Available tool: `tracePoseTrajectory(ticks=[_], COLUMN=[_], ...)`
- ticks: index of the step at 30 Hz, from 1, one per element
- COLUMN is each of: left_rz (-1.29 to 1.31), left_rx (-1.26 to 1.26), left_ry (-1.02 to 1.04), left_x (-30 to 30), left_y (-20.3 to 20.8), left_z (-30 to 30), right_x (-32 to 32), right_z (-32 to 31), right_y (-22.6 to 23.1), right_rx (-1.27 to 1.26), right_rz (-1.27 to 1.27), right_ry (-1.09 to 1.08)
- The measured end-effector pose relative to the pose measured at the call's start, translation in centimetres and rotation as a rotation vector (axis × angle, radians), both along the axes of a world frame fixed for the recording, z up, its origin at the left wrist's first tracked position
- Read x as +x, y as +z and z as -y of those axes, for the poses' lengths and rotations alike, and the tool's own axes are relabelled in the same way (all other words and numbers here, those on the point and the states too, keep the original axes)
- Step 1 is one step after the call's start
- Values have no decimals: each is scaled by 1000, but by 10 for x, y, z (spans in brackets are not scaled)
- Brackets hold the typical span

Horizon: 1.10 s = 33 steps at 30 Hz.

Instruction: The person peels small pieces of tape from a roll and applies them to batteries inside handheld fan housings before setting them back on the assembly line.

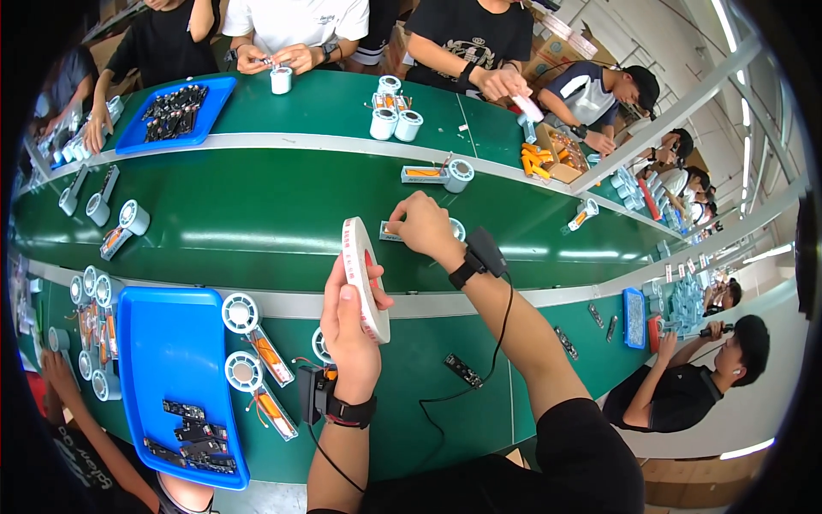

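My left hand holds a roll of white tape with red print upright, its fingers through the ring and the thumb along its near side. Out over the green belt, my right hand has its fingers closed at the handle of a light-blue handheld fan body. The fan's round head shows just right of that hand; the hand hides the part between. Just beyond lies another open fan body with an orange battery in its handle. Each wrist wears a black strapped device with a cable.
On the near bench stands a blue tray with black circuit boards, beside several open fan bodies. A loose circuit board lies right of my left forearm. A metal rail edges the belt. Co-workers sit across and at both sides.
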<state>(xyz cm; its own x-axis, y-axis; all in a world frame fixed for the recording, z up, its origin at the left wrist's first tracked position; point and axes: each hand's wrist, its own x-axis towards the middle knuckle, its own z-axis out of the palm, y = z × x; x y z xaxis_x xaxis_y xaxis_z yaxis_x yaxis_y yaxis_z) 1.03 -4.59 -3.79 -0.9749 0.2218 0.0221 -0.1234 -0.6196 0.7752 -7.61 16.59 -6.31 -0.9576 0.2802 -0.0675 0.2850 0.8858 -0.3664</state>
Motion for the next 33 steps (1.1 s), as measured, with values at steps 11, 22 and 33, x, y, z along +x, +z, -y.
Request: tracePoseTrajectory(ticks=[11,22,33], left_rz=[-6,-105,-92], left_rx=[-10,-102,-85], left_ry=[-7,38,90], left_x=[-2,-7,-10], left_y=[1,-5,2], left_z=[4,12,19], right_x=[-32,-56,-71], right_z=[-19,17,50], right_y=[-6,-8,-8], right_rx=[-320,-331,-230], right_rz=[128,280,228], right_ry=[15,83,124])
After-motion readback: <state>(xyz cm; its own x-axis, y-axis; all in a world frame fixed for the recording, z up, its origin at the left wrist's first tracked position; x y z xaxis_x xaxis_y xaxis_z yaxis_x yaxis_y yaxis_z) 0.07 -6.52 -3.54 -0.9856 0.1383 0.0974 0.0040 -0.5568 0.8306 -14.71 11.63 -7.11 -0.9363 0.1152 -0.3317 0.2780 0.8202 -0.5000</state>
